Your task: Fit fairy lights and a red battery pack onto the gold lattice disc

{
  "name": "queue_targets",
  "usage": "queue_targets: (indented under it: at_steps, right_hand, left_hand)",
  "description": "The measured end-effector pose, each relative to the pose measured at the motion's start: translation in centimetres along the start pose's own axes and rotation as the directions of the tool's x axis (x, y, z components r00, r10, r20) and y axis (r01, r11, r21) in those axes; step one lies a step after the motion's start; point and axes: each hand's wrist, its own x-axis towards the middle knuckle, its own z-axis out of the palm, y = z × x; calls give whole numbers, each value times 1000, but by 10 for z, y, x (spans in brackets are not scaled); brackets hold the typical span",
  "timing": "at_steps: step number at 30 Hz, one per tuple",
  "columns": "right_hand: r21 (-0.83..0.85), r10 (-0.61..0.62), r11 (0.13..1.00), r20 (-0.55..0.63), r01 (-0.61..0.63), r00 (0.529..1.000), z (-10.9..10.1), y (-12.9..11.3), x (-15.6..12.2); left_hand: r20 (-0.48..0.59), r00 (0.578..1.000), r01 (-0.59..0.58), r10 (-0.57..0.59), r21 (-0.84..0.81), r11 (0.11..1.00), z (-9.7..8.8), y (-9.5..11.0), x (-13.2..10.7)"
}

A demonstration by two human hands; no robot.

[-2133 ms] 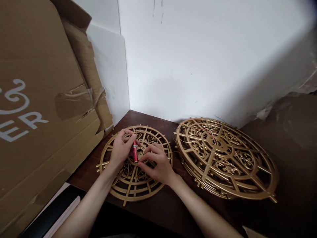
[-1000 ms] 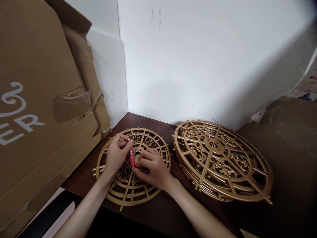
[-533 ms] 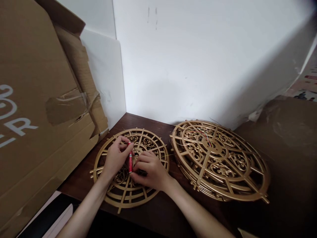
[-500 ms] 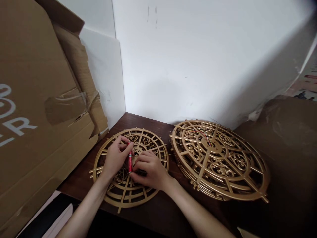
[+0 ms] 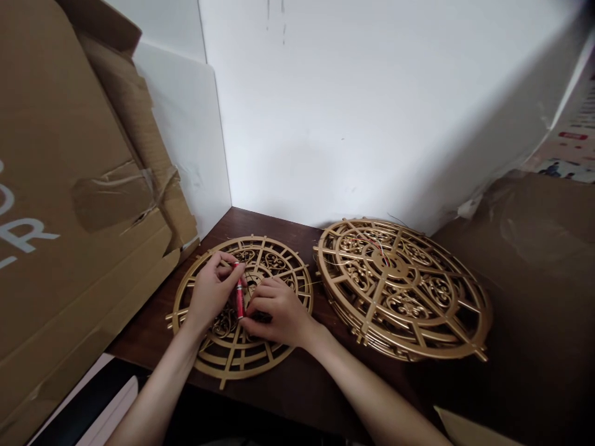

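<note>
- On the cardboard box (image 5: 69, 148) at 9 o'clock I am reading a white capital "R"; the lettering beside it is running off the edge, so I am not making out the word.
- Between 2 and 3 o'clock a printed sheet (image 5: 574, 136) is showing a red label and text too small for me to read.
- Toward 7 o'clock I am seeing the red tube (image 5: 240, 300) over a gold lattice disc (image 5: 242, 373), its ends pointing roughly to 12 and 6; its print is staying illegible.
- My left hand (image 5: 214, 291) is pinching the tube's upper end.
- My right hand (image 5: 276, 313) is curling its fingertips at the lower end; I cannot tell whether it is gripping anything.
- The dark brown tabletop (image 5: 264, 220) is carrying that disc and, at 4 o'clock, a stack of similar discs (image 5: 395, 266) with thin wires (image 5: 372, 241) lying on top.
- A white wall (image 5: 325, 111) is rising at 12 o'clock, showing dark streaks near the top.
</note>
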Motion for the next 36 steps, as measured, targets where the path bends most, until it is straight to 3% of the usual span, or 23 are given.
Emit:
queue_targets:
  at_steps: [30, 36]
  right_hand:
    - [9, 6, 1000, 70, -7, 998, -3, -2, -1]
    - [157, 64, 985, 16, -66, 998, -8, -5, 0]
  left_hand:
    - [-10, 1000, -29, 28, -16, 999, 2, -1, -2]
    - [-17, 999, -38, 37, -24, 999, 2, -1, -3]
